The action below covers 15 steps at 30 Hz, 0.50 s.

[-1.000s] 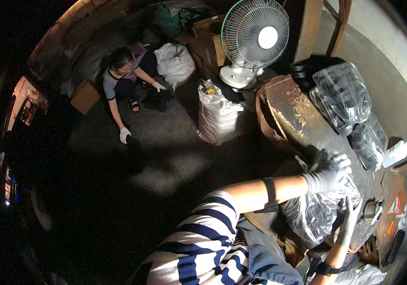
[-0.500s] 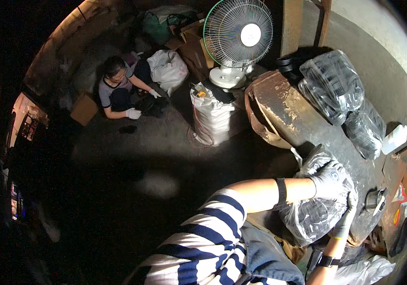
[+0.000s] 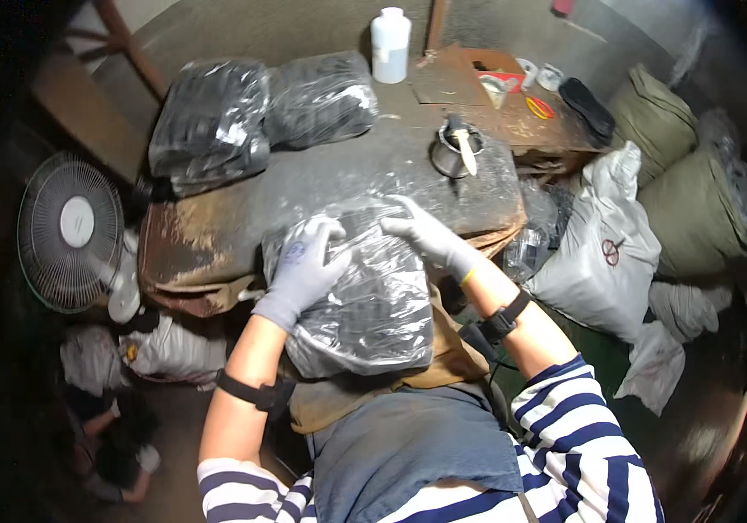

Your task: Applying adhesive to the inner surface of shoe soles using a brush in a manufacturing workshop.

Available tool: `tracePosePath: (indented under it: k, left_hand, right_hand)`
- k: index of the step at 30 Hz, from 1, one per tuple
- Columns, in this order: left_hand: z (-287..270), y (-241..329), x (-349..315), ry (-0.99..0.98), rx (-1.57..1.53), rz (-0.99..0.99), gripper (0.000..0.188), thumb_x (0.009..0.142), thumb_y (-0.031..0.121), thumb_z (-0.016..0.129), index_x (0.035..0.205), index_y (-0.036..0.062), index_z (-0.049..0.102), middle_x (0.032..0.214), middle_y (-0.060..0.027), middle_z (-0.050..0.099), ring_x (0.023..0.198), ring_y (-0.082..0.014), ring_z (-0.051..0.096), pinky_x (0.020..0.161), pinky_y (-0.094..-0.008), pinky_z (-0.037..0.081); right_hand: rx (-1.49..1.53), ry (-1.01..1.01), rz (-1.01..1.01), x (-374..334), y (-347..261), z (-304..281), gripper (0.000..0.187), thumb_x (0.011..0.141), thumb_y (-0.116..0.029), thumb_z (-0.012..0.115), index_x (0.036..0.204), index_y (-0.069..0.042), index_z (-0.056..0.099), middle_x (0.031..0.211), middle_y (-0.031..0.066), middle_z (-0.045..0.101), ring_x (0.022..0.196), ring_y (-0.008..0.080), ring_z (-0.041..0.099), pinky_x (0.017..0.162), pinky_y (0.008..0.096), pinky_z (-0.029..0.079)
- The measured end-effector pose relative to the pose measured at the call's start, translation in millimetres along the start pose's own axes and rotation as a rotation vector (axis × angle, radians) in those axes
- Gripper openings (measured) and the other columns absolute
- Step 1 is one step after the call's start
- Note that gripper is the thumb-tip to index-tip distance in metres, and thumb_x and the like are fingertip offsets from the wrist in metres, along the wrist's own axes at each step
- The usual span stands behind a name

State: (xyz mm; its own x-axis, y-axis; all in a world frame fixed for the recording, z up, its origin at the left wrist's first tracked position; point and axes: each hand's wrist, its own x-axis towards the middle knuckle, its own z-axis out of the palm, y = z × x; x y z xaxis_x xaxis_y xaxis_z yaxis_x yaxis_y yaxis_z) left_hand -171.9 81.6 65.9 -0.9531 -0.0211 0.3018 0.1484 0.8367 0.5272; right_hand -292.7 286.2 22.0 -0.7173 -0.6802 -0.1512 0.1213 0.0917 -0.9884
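A clear plastic bag (image 3: 373,305), packed into a block with dark contents, lies at the near edge of the worn table and over my lap. Grey-white gloves cover both hands. My left hand (image 3: 304,266) rests on the bag's upper left part, its fingers curled on the film and the thumb apart. At the far right part of the bag, my right hand (image 3: 425,235) has its fingers and thumb bent onto the plastic. The film between the hands is wrinkled and shiny.
Two wrapped dark bundles (image 3: 216,118) sit at the table's far left, near a white bottle (image 3: 391,48). A metal cup (image 3: 456,152) holds a brush. Grey sacks (image 3: 604,248) stand on the right, a fan (image 3: 73,218) on the left. Another person (image 3: 112,436) is low at left.
The view has swung right toward the table. My hands, earlier close together on the bag, are now apart on its two sides. The bag looks flatter and squarer, its loose end lying down.
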Motion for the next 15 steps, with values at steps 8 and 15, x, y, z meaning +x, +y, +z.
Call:
tracePosePath:
  k: [8, 15]
  left_hand:
    - [15.2, 19.4, 4.7, -0.155, 0.479, -0.023, 0.017, 0.075, 0.012, 0.062, 0.093, 0.0106, 0.063, 0.101, -0.0097, 0.060, 0.101, -0.0315, 0.060, 0.088, -0.0491, 0.045]
    - [3.8, 30.4, 8.1, -0.408, 0.327, -0.288, 0.021, 0.081, 0.023, 0.058, 0.094, 0.0109, 0.067, 0.094, -0.0141, 0.072, 0.087, -0.0324, 0.069, 0.077, -0.0426, 0.053]
  right_hand:
    - [-0.057, 0.248, -0.076, -1.4, 25.4, 8.6, 0.071, 0.085, -0.035, 0.071, 0.140, 0.001, 0.044, 0.125, 0.0188, 0.062, 0.118, 0.0226, 0.056, 0.101, 0.0337, 0.043]
    - [0.043, 0.460, -0.053, 13.2, 48.2, 21.6, 0.064, 0.080, -0.031, 0.074, 0.132, 0.001, 0.054, 0.127, 0.0227, 0.060, 0.121, 0.0288, 0.056, 0.103, 0.0361, 0.042]
